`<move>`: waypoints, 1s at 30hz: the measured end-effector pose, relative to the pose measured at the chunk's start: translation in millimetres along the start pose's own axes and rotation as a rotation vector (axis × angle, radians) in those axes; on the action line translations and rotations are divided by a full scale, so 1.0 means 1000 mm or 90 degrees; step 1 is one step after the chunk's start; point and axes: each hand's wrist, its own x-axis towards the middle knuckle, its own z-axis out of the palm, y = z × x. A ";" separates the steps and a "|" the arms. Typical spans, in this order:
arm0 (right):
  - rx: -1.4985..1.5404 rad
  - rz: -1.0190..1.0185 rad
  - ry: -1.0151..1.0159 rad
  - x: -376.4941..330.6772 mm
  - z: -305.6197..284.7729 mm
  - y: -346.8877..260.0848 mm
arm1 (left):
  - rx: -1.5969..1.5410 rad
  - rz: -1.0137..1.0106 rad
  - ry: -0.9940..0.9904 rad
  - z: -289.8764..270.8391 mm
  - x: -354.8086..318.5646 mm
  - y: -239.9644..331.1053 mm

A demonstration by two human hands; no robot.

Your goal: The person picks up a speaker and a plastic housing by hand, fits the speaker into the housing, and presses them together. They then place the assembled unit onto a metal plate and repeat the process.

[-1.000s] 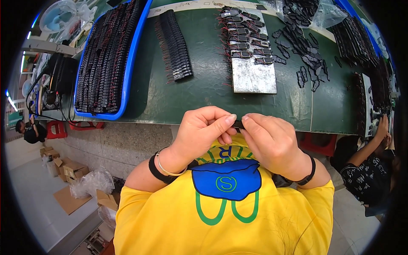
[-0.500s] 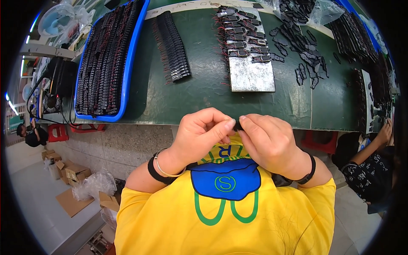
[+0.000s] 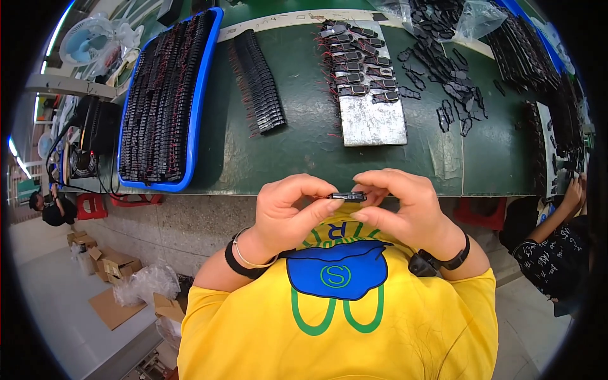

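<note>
Between my hands, just in front of the table edge, is a small black speaker module point(image 3: 348, 197), seen edge-on and lying level. My left hand point(image 3: 291, 206) pinches its left end between thumb and forefinger. Around its right end, the thumb and fingers of my right hand point(image 3: 402, 206) stand apart, and I see no firm grip there. Farther up on the table, a silver metal plate point(image 3: 373, 126) carries two rows of similar black modules point(image 3: 352, 78) with red wires. To its left lies a long row of black modules point(image 3: 261, 85), packed side by side.
At the left, a blue tray point(image 3: 192, 126) is filled with rows of modules. Loose black frames point(image 3: 462, 92) and a clear plastic bag point(image 3: 479, 20) lie at the right of the green table point(image 3: 304, 152). Another person's arm point(image 3: 550, 221) works at far right. Cardboard boxes point(image 3: 114, 263) stand on the floor.
My right fingers have spread away from their pinch on the module, which now shows more fully. Both hands sit slightly lower in the view, and the left keeps its pinch.
</note>
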 end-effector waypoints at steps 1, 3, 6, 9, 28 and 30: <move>0.109 0.076 -0.015 -0.002 0.000 0.002 | 0.047 0.047 -0.008 -0.001 0.000 0.000; 0.101 0.061 -0.023 -0.001 0.000 0.006 | 0.065 0.061 -0.009 -0.002 0.001 -0.001; 0.089 0.032 -0.040 0.000 0.001 0.009 | 0.101 0.085 -0.009 -0.002 0.001 -0.002; 0.074 0.003 -0.019 -0.001 0.002 0.010 | 0.116 0.107 -0.022 -0.002 0.002 -0.002; -0.067 -0.153 0.013 0.003 0.002 0.017 | 0.009 -0.012 -0.039 0.005 0.001 -0.010; -0.051 -0.144 0.010 0.002 0.001 0.017 | 0.003 -0.023 -0.038 0.008 0.005 -0.004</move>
